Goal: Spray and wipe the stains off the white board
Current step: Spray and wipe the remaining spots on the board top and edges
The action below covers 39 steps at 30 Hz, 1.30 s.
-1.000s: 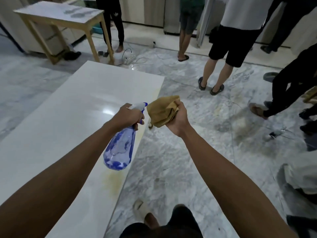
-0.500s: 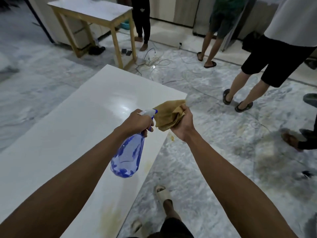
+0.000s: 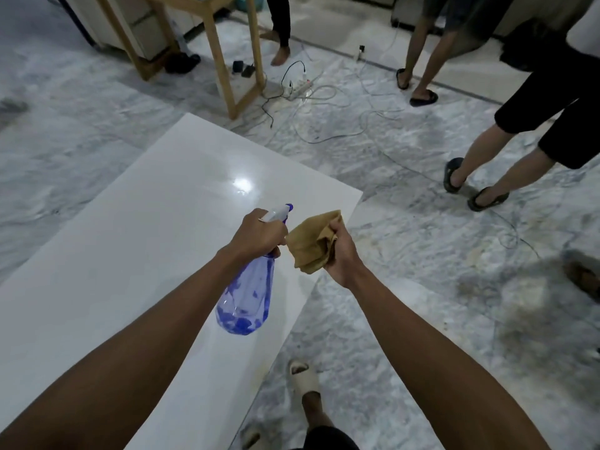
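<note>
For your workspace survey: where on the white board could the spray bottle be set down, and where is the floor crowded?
The white board lies bare from the glare spot to its left edge; the left hand holds the spray bottle over its right side. The floor is crowded beyond the far corner: cables and a power strip by the wooden table leg.

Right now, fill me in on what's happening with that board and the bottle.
A person stands at the edge of a white board lying flat. The left hand grips a blue spray bottle by its trigger head, held above the board. The right hand holds a bunched tan cloth beside the nozzle, off the board. Faint yellowish staining shows near the board's right edge. Other people stand around on the marble floor.
</note>
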Available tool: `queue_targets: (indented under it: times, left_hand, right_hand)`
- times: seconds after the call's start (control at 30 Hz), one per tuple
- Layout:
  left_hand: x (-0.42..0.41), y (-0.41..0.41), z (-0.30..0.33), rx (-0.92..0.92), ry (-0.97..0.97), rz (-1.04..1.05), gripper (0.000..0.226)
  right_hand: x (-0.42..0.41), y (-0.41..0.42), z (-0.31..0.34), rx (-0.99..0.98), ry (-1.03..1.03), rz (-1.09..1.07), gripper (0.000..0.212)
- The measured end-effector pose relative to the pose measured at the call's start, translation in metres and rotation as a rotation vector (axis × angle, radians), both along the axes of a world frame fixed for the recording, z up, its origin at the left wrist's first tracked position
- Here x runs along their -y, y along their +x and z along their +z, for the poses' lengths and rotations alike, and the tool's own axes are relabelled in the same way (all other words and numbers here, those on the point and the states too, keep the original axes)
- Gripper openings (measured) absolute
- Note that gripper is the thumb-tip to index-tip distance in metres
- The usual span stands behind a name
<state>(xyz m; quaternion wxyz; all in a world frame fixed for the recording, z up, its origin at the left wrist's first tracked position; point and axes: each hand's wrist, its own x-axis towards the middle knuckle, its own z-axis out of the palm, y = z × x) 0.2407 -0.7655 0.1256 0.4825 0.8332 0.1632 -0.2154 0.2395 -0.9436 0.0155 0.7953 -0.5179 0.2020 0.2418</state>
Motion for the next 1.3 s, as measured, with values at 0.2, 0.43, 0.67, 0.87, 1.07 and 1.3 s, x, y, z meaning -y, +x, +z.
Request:
queue_targets:
  times: [0.2,0.43,0.67,0.87,1.07,1.3]
  left_hand:
    - [0.004,0.04,0.0,0.007,-0.06,0.044,0.049]
    - [0.001,0.069,-0.021,0.01,-0.036,0.057,0.027]
    - [-0.016,0.062,-0.062,-0.042,-0.04,0.109,0.018]
    - [-0.027,0.048,-0.073,-0.08,-0.054,0.12,0.042]
    - [-0.037,0.031,-0.072,-0.1,-0.044,0.111,0.038]
    - [-0.056,0.004,-0.07,-0.024,0.029,0.035,0.014]
  right_hand:
    - [0.034,0.04,-0.004,-0.056,-0.419,-0.141,0.04]
    - [0.053,0.166,-0.054,0.447,-1.449,0.17,0.055]
    - [0.023,0.174,-0.173,0.499,-1.81,0.357,0.064]
    - [0.024,0.172,-0.178,0.495,-1.743,0.307,0.059]
    - [0.01,0.148,-0.176,0.506,-1.641,0.334,0.058]
    - [-0.018,0.083,-0.175,0.547,-1.691,0.262,0.06]
